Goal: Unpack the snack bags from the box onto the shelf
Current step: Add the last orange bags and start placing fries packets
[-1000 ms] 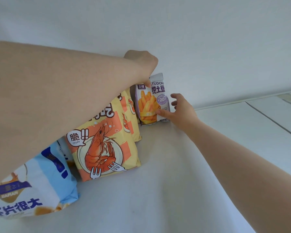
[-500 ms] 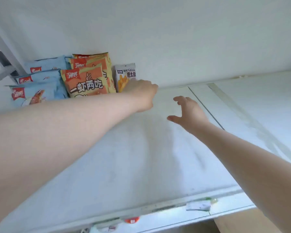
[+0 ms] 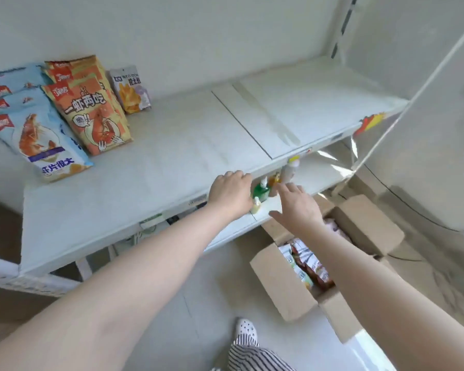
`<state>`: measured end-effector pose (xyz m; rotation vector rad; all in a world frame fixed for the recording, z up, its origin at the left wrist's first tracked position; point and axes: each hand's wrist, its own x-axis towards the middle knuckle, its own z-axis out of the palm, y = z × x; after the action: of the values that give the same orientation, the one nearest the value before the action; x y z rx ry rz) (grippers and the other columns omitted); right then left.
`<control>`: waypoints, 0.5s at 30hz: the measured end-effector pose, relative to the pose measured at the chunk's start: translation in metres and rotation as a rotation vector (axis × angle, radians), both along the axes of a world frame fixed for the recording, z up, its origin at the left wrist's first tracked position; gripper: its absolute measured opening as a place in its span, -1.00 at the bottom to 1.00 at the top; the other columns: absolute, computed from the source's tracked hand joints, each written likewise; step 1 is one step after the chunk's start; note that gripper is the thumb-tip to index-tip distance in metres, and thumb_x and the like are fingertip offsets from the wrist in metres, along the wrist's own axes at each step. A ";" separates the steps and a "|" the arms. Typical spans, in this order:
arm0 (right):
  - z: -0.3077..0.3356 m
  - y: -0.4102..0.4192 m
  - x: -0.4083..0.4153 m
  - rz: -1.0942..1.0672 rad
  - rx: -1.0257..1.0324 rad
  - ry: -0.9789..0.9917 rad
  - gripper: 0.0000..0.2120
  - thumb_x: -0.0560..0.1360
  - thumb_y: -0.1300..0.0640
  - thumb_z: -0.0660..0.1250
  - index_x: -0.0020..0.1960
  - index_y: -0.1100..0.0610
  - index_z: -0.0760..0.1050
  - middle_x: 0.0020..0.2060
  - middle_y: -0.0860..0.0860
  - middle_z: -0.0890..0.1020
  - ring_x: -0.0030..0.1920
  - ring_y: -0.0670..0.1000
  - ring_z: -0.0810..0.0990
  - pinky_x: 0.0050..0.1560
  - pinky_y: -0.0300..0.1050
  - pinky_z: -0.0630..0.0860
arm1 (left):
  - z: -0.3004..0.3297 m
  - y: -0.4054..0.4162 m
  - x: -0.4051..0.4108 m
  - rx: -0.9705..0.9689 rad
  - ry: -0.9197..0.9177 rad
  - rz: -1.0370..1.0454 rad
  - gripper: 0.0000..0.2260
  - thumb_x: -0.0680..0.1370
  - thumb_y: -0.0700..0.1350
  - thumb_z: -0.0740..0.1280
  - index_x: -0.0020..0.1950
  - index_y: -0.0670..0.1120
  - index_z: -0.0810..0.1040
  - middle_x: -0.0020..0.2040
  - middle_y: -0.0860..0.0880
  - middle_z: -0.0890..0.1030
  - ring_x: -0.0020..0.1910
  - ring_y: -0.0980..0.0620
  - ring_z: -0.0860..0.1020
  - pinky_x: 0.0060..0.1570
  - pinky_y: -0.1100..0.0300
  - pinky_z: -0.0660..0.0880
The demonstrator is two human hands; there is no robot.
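Box (image 3: 281, 279) below right hand (image 3: 296, 207).

Bare forearms, no sleeves; striped trousers (image 3: 255, 357); white dotted slipper (image 3: 245, 328)
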<state>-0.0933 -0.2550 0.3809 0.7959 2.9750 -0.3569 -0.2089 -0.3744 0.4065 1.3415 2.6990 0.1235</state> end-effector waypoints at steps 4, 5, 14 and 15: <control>-0.029 -0.024 0.088 -0.170 -0.050 -0.055 -0.38 0.49 -0.03 0.39 0.47 0.09 0.28 0.31 0.09 0.46 0.33 0.17 0.39 0.25 0.04 0.40 | -0.042 -0.012 0.071 -0.081 -0.106 -0.081 -0.60 0.51 -0.04 0.30 0.34 -0.06 0.39 0.27 -0.09 0.47 0.28 -0.13 0.42 0.12 0.04 0.39; -0.036 -0.030 0.109 -0.206 -0.062 -0.069 -0.40 0.48 -0.04 0.39 0.45 0.09 0.30 0.29 0.10 0.47 0.32 0.17 0.40 0.23 0.04 0.41 | -0.052 -0.015 0.088 -0.101 -0.139 -0.099 -0.60 0.51 -0.04 0.29 0.34 -0.06 0.39 0.26 -0.08 0.48 0.27 -0.13 0.43 0.10 0.04 0.39; -0.068 -0.043 0.264 -0.433 -0.145 -0.182 -0.39 0.47 -0.06 0.42 0.44 0.07 0.30 0.26 0.08 0.49 0.28 0.15 0.44 0.19 0.02 0.45 | -0.097 -0.014 0.205 -0.166 -0.302 -0.221 -0.58 0.52 0.03 0.31 0.35 -0.03 0.38 0.27 -0.07 0.48 0.29 -0.11 0.43 0.19 0.05 0.39; -0.070 -0.040 0.278 -0.445 -0.156 -0.190 -0.38 0.47 -0.05 0.42 0.45 0.08 0.29 0.26 0.09 0.49 0.28 0.15 0.43 0.20 0.02 0.45 | -0.098 -0.009 0.215 -0.170 -0.306 -0.235 -0.58 0.52 0.02 0.30 0.35 -0.03 0.38 0.28 -0.07 0.48 0.29 -0.11 0.43 0.19 0.05 0.39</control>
<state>0.1845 -0.2951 0.3108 1.3824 2.5391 -0.4892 0.0059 -0.3831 0.3081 1.4425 2.2331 0.0674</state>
